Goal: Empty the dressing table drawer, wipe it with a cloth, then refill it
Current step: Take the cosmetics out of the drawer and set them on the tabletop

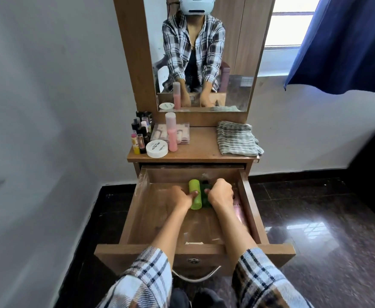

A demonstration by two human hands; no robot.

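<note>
The wooden drawer (137, 218) of the dressing table is pulled fully out below me. Both my hands are inside it near the back. My left hand (181, 195) grips a light green bottle (194, 187) lying on the drawer floor. My right hand (221, 192) curls round a dark green bottle (205, 197) right beside it. A pink tube (240, 210) lies along the drawer's right wall, partly hidden by my right forearm. A checked cloth (236, 138) lies folded on the tabletop at the right.
On the tabletop's left stand several small cosmetic bottles (141, 134), a tall pink bottle (171, 132), a white round jar (157, 148) and a flat clear case (160, 133). A mirror (204, 54) rises behind. Dark glossy floor lies to the right, a wall close on the left.
</note>
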